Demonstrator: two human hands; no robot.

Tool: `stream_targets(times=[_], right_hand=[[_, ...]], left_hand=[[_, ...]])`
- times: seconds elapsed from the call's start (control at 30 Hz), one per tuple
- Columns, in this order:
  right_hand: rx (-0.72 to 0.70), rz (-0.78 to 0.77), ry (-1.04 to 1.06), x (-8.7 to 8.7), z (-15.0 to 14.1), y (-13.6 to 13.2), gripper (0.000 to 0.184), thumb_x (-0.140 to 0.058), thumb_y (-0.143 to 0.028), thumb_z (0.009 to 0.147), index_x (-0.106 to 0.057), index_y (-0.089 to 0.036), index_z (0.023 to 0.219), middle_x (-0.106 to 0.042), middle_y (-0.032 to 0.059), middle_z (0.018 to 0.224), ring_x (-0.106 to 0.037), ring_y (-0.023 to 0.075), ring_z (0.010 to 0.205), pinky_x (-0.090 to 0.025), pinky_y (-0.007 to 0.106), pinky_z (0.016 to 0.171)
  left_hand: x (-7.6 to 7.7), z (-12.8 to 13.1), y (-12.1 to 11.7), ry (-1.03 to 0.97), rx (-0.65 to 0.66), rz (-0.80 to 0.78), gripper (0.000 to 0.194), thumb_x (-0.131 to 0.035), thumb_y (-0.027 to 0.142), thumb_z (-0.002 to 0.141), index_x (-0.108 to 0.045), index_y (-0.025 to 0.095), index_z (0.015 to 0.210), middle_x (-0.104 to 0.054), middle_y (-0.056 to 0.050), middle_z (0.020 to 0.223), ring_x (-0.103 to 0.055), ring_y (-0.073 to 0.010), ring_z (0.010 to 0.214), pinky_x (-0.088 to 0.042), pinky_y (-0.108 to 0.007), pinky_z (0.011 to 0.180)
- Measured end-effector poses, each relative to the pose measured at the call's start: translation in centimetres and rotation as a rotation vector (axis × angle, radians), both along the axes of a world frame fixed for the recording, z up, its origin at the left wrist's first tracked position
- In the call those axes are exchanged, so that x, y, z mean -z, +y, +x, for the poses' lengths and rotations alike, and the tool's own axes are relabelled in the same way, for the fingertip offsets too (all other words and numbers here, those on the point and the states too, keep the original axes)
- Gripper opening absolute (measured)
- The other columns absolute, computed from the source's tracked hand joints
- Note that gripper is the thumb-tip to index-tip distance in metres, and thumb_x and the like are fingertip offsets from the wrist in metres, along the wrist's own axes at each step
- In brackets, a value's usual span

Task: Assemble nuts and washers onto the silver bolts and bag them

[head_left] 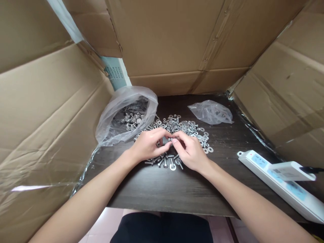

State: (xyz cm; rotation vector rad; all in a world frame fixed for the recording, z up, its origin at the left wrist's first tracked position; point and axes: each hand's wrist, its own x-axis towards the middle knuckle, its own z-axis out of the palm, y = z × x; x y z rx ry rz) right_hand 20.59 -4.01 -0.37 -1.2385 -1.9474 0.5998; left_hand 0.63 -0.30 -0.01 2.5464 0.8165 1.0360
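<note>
My left hand and my right hand meet over the middle of the dark table. Thumbs and forefingers of both are closed on a small metal bolt. Fingertips cover much of it, so I cannot tell whether a nut or washer is on it. Behind the hands spreads a loose pile of washers, nuts and bolts. Several bolts lie nearer to me, below the hands, and one sits with a washer.
An open clear plastic bag at the back left holds many bolts with washers. A crumpled clear bag lies at the back right. On the right is a white power strip with a plugged-in adapter. Cardboard walls surround the table.
</note>
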Motion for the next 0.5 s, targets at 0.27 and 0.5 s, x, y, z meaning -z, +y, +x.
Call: stream_targets(times=[0.27, 0.5], right_hand=[[0.006, 0.000, -0.019, 0.03, 0.07, 0.18, 0.018, -0.046, -0.028, 0.099, -0.057, -0.020, 0.086, -0.053, -0.0038, 0.060, -0.047, 0.0126, 0.051, -0.033, 0.026, 0.055], [0.001, 0.021, -0.016, 0.03, 0.14, 0.21, 0.025, -0.043, -0.028, 0.101, -0.056, -0.020, 0.081, -0.056, -0.0021, 0.065, -0.049, 0.0125, 0.054, -0.034, 0.027, 0.058]], left_hand=[[0.04, -0.03, 0.19, 0.010, 0.017, -0.028, 0.016, -0.063, 0.025, 0.095, -0.068, 0.016, 0.108, -0.068, -0.001, 0.086, -0.058, -0.0093, 0.064, -0.047, -0.022, 0.064], [0.01, 0.00, 0.00, 0.007, 0.023, -0.025, 0.017, -0.062, 0.026, 0.097, -0.069, 0.016, 0.109, -0.070, -0.002, 0.087, -0.059, -0.0099, 0.064, -0.047, -0.023, 0.064]])
